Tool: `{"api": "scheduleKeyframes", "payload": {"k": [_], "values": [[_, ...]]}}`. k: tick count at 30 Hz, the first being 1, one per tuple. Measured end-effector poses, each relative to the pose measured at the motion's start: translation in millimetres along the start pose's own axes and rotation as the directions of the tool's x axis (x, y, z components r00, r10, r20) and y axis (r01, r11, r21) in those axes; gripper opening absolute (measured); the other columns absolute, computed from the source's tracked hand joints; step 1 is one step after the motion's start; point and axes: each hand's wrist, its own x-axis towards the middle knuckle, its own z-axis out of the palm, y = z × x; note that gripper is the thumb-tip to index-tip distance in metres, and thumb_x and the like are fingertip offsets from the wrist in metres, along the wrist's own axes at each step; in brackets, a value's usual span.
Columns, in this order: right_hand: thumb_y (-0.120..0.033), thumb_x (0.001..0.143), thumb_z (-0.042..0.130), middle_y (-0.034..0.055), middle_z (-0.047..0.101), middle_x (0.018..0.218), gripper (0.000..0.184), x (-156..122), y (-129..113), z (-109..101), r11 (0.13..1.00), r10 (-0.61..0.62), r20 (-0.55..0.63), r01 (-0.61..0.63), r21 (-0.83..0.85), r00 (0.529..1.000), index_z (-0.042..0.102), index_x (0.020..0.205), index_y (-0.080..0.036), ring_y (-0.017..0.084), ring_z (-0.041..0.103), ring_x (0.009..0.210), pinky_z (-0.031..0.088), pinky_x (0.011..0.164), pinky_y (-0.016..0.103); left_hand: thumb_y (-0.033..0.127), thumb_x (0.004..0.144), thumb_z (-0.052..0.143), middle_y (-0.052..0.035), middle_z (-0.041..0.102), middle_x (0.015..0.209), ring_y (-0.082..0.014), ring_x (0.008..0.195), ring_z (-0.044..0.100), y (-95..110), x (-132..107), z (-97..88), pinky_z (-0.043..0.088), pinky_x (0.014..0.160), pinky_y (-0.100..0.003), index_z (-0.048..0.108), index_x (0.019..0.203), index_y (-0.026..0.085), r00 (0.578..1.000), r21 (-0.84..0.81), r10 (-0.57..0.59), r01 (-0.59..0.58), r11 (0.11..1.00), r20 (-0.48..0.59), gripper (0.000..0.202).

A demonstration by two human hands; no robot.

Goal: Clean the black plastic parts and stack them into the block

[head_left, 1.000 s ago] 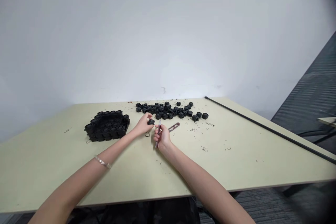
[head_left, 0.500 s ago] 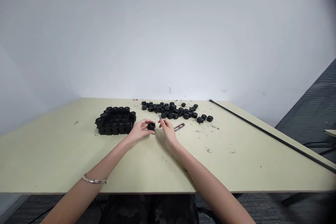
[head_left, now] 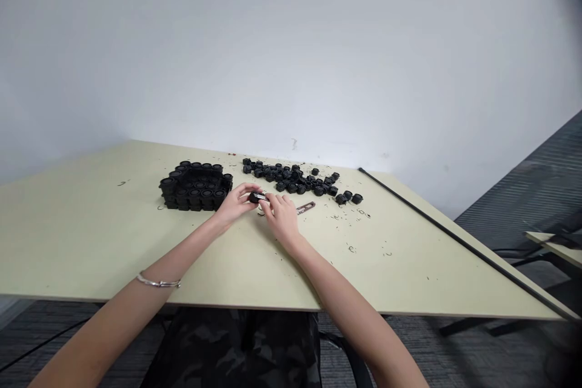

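My left hand [head_left: 235, 202] pinches a small black round part [head_left: 253, 197] just above the pale table [head_left: 91, 236]. My right hand [head_left: 282, 216] is closed on a thin metal blade tool [head_left: 262, 197], whose tip rests against that part. The two hands meet near the table's middle. A loose heap of the same black parts [head_left: 297, 180] lies just beyond them, and a black tray of parts set in rows [head_left: 194, 186] stands to the left of my left hand.
A second metal tool [head_left: 305, 208] lies flat on the table right of my right hand. Small dark shavings [head_left: 359, 213] are scattered to the right. A long black rod [head_left: 454, 239] runs along the table's right edge. Another table corner [head_left: 555, 245] shows at far right.
My hands have drawn together: the right hand has brought the blade tool onto the black part held in the left. The view has tilted and shifted a little.
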Motion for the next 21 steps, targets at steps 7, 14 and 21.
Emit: {"api": "scheduleKeyframes", "payload": {"k": [7, 14, 21], "values": [[-0.042, 0.082, 0.059, 0.003, 0.058, 0.069, 0.015, 0.1, -3.7, -2.2, 0.999, 0.013, -0.017, -0.012, 0.051, 1.0, 0.063, 0.079, -0.027, 0.02, 0.044, 0.078, 0.032, 0.074, 0.029, 0.028, 0.062, 0.074, -0.0091, 0.062, 0.114, -0.0236, 0.107, 0.058, 1.2, -1.9, 2.3, 0.045, 0.094, -0.039, 0.059, 0.096, 0.018, 0.999, -0.008, 0.042, -0.042, 0.999, -0.01, 0.038], [-0.048, 0.079, 0.06, 0.0017, 0.052, 0.064, 0.026, -0.6, -5.5, -1.1, 0.994, 0.065, 0.026, -0.067, 0.088, 0.998, 0.066, 0.098, -0.031, 0.021, 0.047, 0.079, 0.034, 0.078, 0.03, 0.03, 0.06, 0.074, -0.0098, 0.063, 0.11, -0.0248, 0.107, 0.058, 4.3, -0.4, 1.4, 0.046, 0.093, -0.041, 0.059, 0.088, 0.017, 0.993, 0.003, 0.112, -0.112, 0.994, -0.025, 0.034], [-0.047, 0.085, 0.049, 0.0002, 0.057, 0.07, 0.028, 3.2, -5.3, -7.1, 0.995, 0.061, 0.033, -0.063, 0.072, 0.998, 0.064, 0.102, -0.03, 0.017, 0.049, 0.071, 0.036, 0.071, 0.026, 0.032, 0.064, 0.073, -0.0096, 0.063, 0.11, -0.023, 0.104, 0.059, 6.4, -2.5, 3.1, 0.044, 0.095, -0.041, 0.059, 0.089, 0.017, 0.991, 0.032, 0.13, -0.131, 0.991, 0.016, 0.032]]}}
